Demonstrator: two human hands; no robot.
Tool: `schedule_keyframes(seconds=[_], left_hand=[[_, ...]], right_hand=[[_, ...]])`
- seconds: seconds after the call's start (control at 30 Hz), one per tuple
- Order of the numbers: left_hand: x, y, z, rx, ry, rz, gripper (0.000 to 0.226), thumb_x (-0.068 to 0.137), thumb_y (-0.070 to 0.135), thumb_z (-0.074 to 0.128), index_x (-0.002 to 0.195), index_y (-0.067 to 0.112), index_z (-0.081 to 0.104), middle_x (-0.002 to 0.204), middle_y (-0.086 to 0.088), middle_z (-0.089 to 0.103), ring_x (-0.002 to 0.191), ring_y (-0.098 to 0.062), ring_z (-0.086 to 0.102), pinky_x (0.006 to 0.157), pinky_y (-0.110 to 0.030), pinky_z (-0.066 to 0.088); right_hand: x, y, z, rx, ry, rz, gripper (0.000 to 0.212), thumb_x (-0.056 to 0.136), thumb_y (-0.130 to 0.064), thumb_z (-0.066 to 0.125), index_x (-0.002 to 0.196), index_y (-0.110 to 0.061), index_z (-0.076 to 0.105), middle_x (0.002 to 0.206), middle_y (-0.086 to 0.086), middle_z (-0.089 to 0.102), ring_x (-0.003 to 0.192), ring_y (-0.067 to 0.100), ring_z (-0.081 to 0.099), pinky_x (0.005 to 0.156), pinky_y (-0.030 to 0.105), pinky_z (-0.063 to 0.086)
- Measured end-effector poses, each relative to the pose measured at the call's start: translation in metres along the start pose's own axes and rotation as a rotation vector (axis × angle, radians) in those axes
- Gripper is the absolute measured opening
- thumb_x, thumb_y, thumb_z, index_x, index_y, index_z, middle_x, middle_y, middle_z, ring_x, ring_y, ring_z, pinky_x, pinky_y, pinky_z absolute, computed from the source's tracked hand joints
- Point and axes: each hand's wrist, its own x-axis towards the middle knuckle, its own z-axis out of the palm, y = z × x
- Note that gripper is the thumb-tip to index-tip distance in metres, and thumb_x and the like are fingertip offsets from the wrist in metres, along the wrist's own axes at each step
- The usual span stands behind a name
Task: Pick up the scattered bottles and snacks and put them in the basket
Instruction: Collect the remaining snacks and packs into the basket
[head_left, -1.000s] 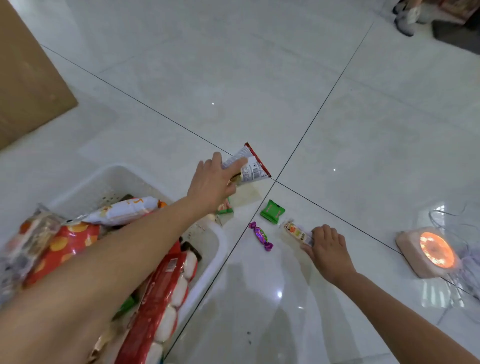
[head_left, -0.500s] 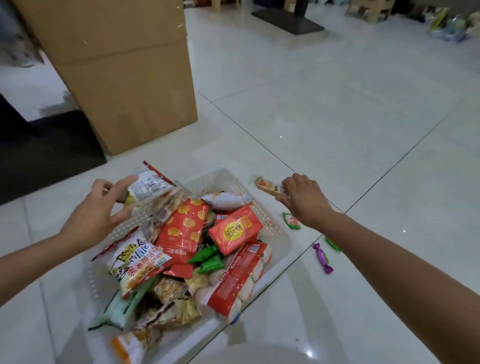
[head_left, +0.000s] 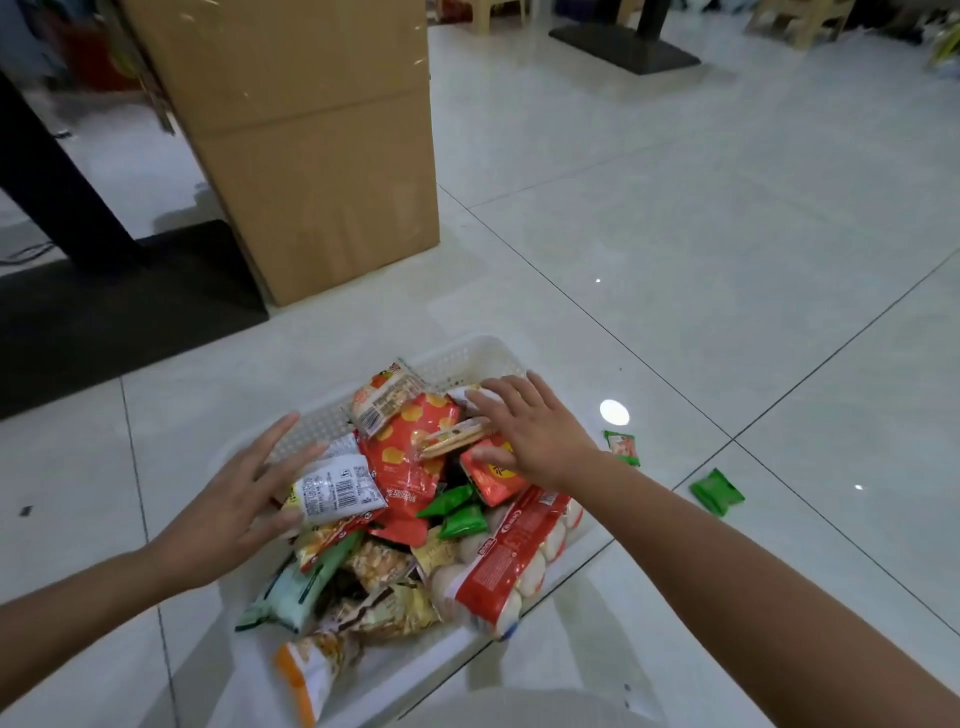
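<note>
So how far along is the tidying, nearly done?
Mostly done: the basket is heaped with snacks. In hand: the left hand rests on a white packet, the right hand on a cracker packet, both over the pile. Left: a small green-and-red packet and a green packet on the floor beside it.

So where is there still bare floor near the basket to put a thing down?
Bare floor lies between the cardboard box and the basket's far rim, and left of the basket up to the dark mat. Right of the basket, the floor holds a small packet and a green packet; beyond them it is bare. The basket itself is heaped full.
</note>
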Motion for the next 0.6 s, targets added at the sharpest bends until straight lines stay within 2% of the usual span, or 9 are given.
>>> schedule_keyframes(seconds=[0.07, 0.13, 0.2, 0.3, 0.47, 0.53, 0.6], left_hand=[[0.018, 0.006, -0.006, 0.008, 0.06, 0.014, 0.061, 0.084, 0.076, 0.022, 0.142, 0.058, 0.011, 0.159, 0.016, -0.002, 0.145, -0.017, 0.015, 0.11, -0.047, 0.029], [0.044, 0.014, -0.01, 0.054, 0.121, 0.021, 0.06, 0.086, 0.075, 0.016, 0.143, 0.057, 0.006, 0.159, 0.017, -0.004, 0.147, -0.01, 0.003, 0.114, -0.048, 0.021], [0.075, 0.027, -0.009, 0.061, 0.148, -0.009, 0.062, 0.084, 0.076, 0.01, 0.142, 0.056, 0.0, 0.156, 0.02, -0.012, 0.145, -0.003, -0.011, 0.117, -0.041, 0.011], [0.129, 0.062, 0.006, 0.036, 0.161, -0.003, 0.073, 0.081, 0.08, 0.003, 0.145, 0.047, -0.004, 0.156, 0.015, -0.019, 0.142, -0.002, -0.02, 0.117, -0.035, 0.002], [0.207, 0.153, 0.06, -0.203, 0.145, 0.126, 0.078, 0.082, 0.077, 0.008, 0.148, 0.039, -0.004, 0.158, 0.005, -0.018, 0.145, -0.012, -0.016, 0.116, -0.034, 0.001], [0.228, 0.193, 0.086, -0.271, 0.112, 0.169, 0.077, 0.082, 0.075, 0.009, 0.149, 0.039, -0.004, 0.158, 0.004, -0.019, 0.145, -0.012, -0.016, 0.116, -0.032, 0.001], [0.244, 0.222, 0.111, -0.287, 0.055, 0.206, 0.075, 0.084, 0.072, 0.011, 0.149, 0.038, -0.004, 0.158, 0.003, -0.02, 0.146, -0.013, -0.015, 0.118, -0.033, 0.002]], right_hand=[[-0.005, 0.01, -0.007, 0.031, 0.007, 0.058, 0.085, 0.083, -0.072, 0.004, 0.143, -0.021, 0.037, 0.144, 0.007, 0.044, 0.136, 0.026, 0.037, 0.116, 0.046, 0.017], [-0.015, 0.028, -0.008, 0.064, 0.054, 0.154, 0.095, 0.075, -0.075, -0.01, 0.149, -0.024, 0.021, 0.155, 0.005, 0.027, 0.145, 0.024, 0.019, 0.119, 0.044, 0.002], [-0.033, 0.051, -0.005, 0.069, 0.093, 0.283, 0.1, 0.07, -0.077, -0.017, 0.151, -0.026, 0.011, 0.158, 0.004, 0.016, 0.147, 0.022, 0.01, 0.118, 0.043, -0.004], [-0.066, 0.086, 0.004, 0.085, 0.093, 0.512, 0.105, 0.065, -0.082, -0.017, 0.151, -0.025, 0.002, 0.159, 0.005, 0.006, 0.148, 0.022, 0.002, 0.118, 0.044, -0.007], [-0.131, 0.132, 0.014, 0.107, 0.09, 0.751, 0.118, 0.057, -0.088, -0.019, 0.151, -0.021, 0.002, 0.159, 0.006, 0.005, 0.147, 0.022, 0.002, 0.118, 0.046, -0.001], [-0.155, 0.148, 0.014, 0.143, 0.119, 0.849, 0.116, 0.059, -0.09, -0.005, 0.151, -0.02, 0.005, 0.159, 0.008, 0.007, 0.147, 0.023, 0.003, 0.118, 0.048, 0.001], [-0.175, 0.16, 0.018, 0.176, 0.131, 0.939, 0.109, 0.064, -0.083, 0.008, 0.151, -0.018, 0.004, 0.159, 0.01, 0.006, 0.147, 0.023, 0.003, 0.118, 0.049, 0.001]])
